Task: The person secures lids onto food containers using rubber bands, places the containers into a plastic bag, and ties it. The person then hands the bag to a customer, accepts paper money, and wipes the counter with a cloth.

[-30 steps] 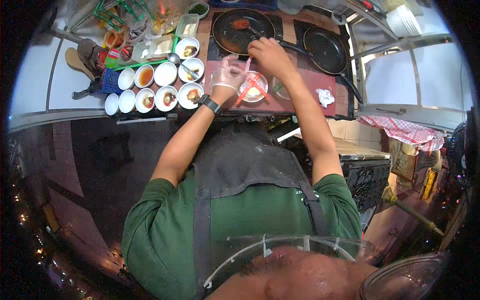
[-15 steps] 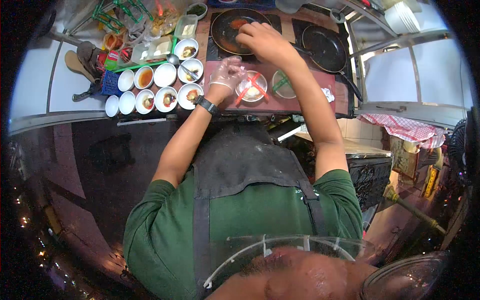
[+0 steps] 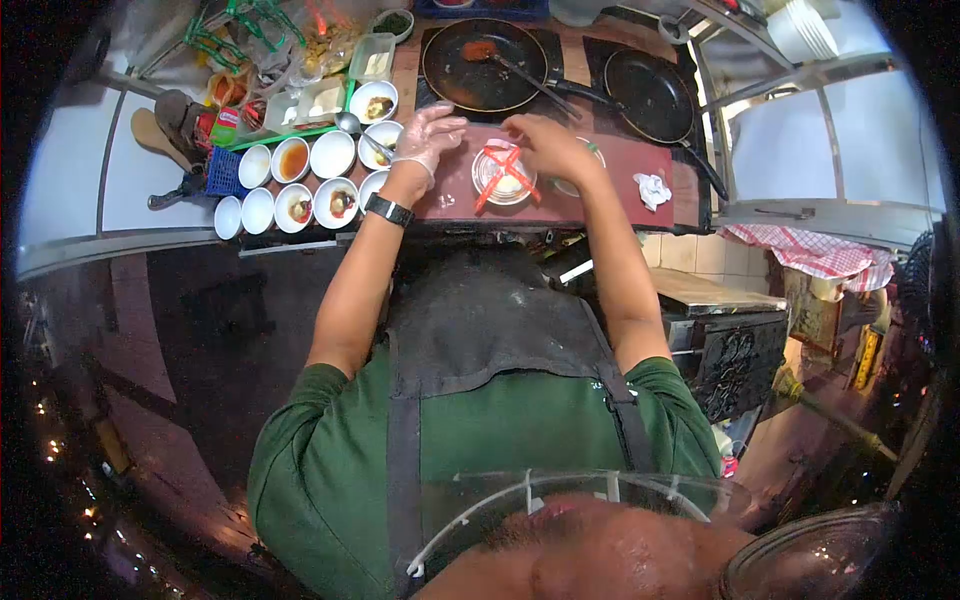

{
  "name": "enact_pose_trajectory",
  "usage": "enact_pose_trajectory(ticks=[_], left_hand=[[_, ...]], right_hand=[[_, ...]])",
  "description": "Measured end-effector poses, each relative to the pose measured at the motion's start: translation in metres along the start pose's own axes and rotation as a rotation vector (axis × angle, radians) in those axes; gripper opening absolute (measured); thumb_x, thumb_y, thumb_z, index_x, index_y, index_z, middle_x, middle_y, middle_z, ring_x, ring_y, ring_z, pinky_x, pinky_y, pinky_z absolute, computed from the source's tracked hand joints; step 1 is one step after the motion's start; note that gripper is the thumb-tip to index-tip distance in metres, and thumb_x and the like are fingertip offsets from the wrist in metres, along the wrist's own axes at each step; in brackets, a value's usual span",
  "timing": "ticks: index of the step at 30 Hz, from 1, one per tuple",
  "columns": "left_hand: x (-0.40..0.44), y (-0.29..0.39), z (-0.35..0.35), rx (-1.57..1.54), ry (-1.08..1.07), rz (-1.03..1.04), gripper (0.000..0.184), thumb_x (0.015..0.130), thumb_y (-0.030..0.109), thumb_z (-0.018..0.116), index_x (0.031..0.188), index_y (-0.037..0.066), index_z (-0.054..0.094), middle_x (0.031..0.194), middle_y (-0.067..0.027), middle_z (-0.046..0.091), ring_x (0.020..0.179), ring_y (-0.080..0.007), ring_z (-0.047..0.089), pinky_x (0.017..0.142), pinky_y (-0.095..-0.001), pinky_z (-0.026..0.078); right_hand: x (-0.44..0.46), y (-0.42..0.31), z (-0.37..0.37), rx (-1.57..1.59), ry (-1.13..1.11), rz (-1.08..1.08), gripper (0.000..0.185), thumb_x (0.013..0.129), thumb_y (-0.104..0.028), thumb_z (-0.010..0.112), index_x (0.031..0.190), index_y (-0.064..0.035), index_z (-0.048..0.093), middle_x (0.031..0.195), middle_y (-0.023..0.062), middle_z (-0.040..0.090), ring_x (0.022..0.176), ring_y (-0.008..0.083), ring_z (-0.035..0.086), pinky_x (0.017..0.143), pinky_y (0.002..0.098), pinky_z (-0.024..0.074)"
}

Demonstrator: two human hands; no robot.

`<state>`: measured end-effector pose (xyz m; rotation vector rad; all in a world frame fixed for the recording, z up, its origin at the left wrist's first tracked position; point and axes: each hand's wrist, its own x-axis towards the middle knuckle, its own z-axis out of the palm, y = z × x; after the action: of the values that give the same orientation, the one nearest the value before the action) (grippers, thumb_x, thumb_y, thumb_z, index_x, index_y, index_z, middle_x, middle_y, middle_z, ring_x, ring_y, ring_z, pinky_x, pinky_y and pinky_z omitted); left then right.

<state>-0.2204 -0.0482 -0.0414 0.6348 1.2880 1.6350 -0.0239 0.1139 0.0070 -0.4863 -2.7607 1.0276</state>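
My left hand (image 3: 428, 140) wears a clear plastic glove. Its fingers are spread, and it holds nothing as it hovers beside the white bowls. My bare right hand (image 3: 550, 147) has its fingers loosely bent at the upper right of a round container stack (image 3: 505, 188) crossed with red strips. I cannot tell whether the fingertips touch it. Behind my right wrist, a second round container (image 3: 566, 187) is mostly hidden. A dark long-handled utensil (image 3: 530, 82) rests in the left frying pan (image 3: 458, 72), its head by a patch of red sauce (image 3: 480, 49).
Several white bowls (image 3: 332, 155), some with fillings, stand in rows at the left; a metal spoon (image 3: 350, 125) leans in one. A second frying pan (image 3: 648, 97) sits at the right. Crumpled white paper (image 3: 653, 191) lies on the reddish board (image 3: 620, 190). Food tubs (image 3: 327, 98) stand behind the bowls.
My right hand has come back from the left pan to beside the red-strapped stack, leaving the utensil in the pan. My left hand has moved slightly left and its fingers have spread.
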Motion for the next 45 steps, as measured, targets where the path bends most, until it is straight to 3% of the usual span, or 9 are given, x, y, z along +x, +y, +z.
enact_pose_trajectory(ticks=[9, 13, 21, 26, 29, 31, 34, 43, 45], left_hand=[[-0.009, -0.017, 0.037, 0.456, 0.001, 0.012, 0.078, 0.075, 0.007, 0.086, 0.138, 0.007, 0.041, 0.114, -0.0077, 0.063, 0.099, -0.0146, 0.062, 0.088, -0.0313, 0.057], [-0.009, 0.005, 0.053, 0.745, 0.126, 0.007, 0.035, 0.088, 0.010, 0.072, 0.118, 0.001, 0.057, 0.100, -0.0061, 0.068, 0.093, -0.0119, 0.064, 0.080, -0.0291, 0.054], [0.035, -0.055, 0.002, 0.682, 0.234, 0.068, 0.032, 0.087, 0.003, 0.068, 0.118, -0.001, 0.062, 0.101, -0.0098, 0.072, 0.092, -0.0163, 0.067, 0.082, -0.0294, 0.053], [0.001, 0.029, 0.024, 1.162, 0.329, 0.686, 0.052, 0.078, -0.002, 0.056, 0.130, 0.001, 0.056, 0.120, -0.0237, 0.062, 0.114, -0.0429, 0.058, 0.101, -0.0469, 0.046], [-0.014, 0.054, 0.035, 1.171, 0.245, 0.918, 0.054, 0.078, -0.004, 0.054, 0.132, 0.001, 0.055, 0.123, -0.0238, 0.061, 0.116, -0.0429, 0.058, 0.102, -0.0473, 0.046], [-0.018, 0.040, 0.036, 1.161, 0.188, 0.896, 0.054, 0.082, -0.005, 0.052, 0.136, 0.000, 0.052, 0.130, -0.0215, 0.060, 0.122, -0.0374, 0.058, 0.105, -0.0442, 0.045], [-0.007, -0.024, 0.017, 0.340, -0.043, 0.170, 0.043, 0.098, 0.010, 0.053, 0.139, 0.000, 0.052, 0.139, -0.0151, 0.059, 0.125, -0.0232, 0.060, 0.103, -0.0346, 0.047], [-0.012, -0.052, 0.030, 0.603, 0.059, 0.013, 0.053, 0.104, 0.041, 0.042, 0.135, 0.003, 0.061, 0.137, -0.0170, 0.062, 0.134, -0.0324, 0.052, 0.115, -0.0412, 0.031], [-0.004, -0.069, 0.024, 0.529, 0.082, -0.169, 0.048, 0.105, 0.038, 0.046, 0.127, 0.000, 0.066, 0.141, -0.0179, 0.058, 0.124, -0.0214, 0.056, 0.104, -0.0364, 0.042]], right_hand=[[0.029, -0.020, 0.010, 0.115, 0.029, 0.008, 0.039, 0.082, -0.013, 0.065, 0.119, -0.0021, 0.064, 0.096, 0.0203, 0.070, 0.093, 0.0365, 0.067, 0.083, 0.0442, 0.0530], [0.043, -0.039, 0.009, 0.161, 0.152, -0.175, 0.036, 0.082, -0.014, 0.065, 0.117, -0.0028, 0.066, 0.098, 0.0208, 0.069, 0.093, 0.0357, 0.067, 0.083, 0.0426, 0.0534], [-0.016, -0.060, -0.037, 0.072, 0.370, -0.137, 0.029, 0.089, -0.016, 0.065, 0.116, -0.0040, 0.067, 0.108, 0.0178, 0.068, 0.100, 0.0330, 0.067, 0.086, 0.0399, 0.0533], [-0.105, -0.069, -0.045, 0.193, 0.283, 0.209, 0.025, 0.089, -0.013, 0.063, 0.111, -0.0019, 0.066, 0.100, 0.0177, 0.068, 0.094, 0.0307, 0.068, 0.082, 0.0384, 0.0527], [-0.145, -0.070, -0.027, 0.283, 0.147, 0.451, 0.022, 0.086, -0.008, 0.059, 0.106, 0.0003, 0.064, 0.093, 0.0188, 0.067, 0.089, 0.0301, 0.068, 0.079, 0.0396, 0.0521], [-0.156, -0.060, 0.005, 0.257, 0.167, 0.425, 0.017, 0.080, -0.001, 0.054, 0.096, -0.0014, 0.058, 0.111, 0.0213, 0.066, 0.105, 0.0337, 0.065, 0.089, 0.0415, 0.0499], [-0.150, -0.064, 0.059, 0.346, 0.435, 0.329, 0.022, 0.075, 0.007, 0.054, 0.093, -0.0044, 0.051, 0.136, 0.0299, 0.053, 0.136, 0.0452, 0.045, 0.111, 0.0432, 0.0375], [-0.121, -0.066, 0.109, 0.520, 0.638, 0.348, 0.024, 0.073, 0.007, 0.053, 0.094, -0.0035, 0.046, 0.144, 0.0315, 0.049, 0.141, 0.0445, 0.042, 0.110, 0.0418, 0.0375], [-0.116, -0.066, 0.118, 0.461, 0.735, 0.316, 0.024, 0.073, 0.007, 0.053, 0.093, -0.0031, 0.046, 0.135, 0.0293, 0.055, 0.130, 0.0429, 0.052, 0.104, 0.0423, 0.0419]])
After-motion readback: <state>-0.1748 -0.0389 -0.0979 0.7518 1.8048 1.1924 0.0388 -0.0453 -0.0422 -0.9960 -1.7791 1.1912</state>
